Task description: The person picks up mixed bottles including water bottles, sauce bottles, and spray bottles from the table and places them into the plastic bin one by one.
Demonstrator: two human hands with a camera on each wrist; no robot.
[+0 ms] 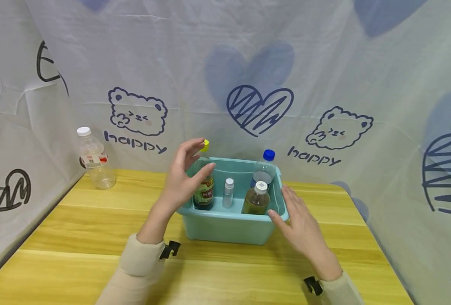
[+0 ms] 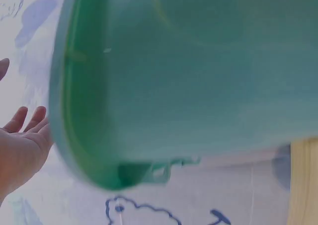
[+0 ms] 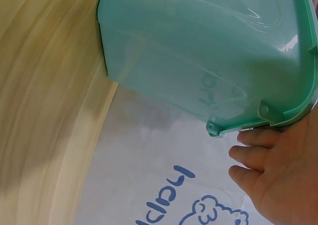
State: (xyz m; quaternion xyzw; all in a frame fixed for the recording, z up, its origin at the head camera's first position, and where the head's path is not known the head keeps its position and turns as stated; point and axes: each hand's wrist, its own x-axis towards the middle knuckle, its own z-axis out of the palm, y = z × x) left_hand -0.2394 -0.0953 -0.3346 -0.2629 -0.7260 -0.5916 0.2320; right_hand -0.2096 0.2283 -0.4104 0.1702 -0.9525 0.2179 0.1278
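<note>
My left hand [image 1: 181,178] is raised over the left end of a teal plastic bin [image 1: 225,228], thumb and fingers apart, overlapping a dark bottle [image 1: 204,195] with a yellow cap. In the left wrist view, that hand [image 2: 22,150] shows beside the bin's rim with nothing in it. My right hand [image 1: 303,224] lies along the bin's right side, its straight fingers at the rim and its thumb by the front corner. Inside the bin stand a small clear bottle [image 1: 228,197], a white-capped bottle [image 1: 256,205] of brownish liquid and a blue-capped bottle [image 1: 264,173].
A clear plastic bottle [image 1: 97,165] with a white cap stands at the table's back left. The bin sits near the back of the wooden table [image 1: 96,237]. Behind and beside the table hangs a white cloth [image 1: 195,76] printed with hearts and bears.
</note>
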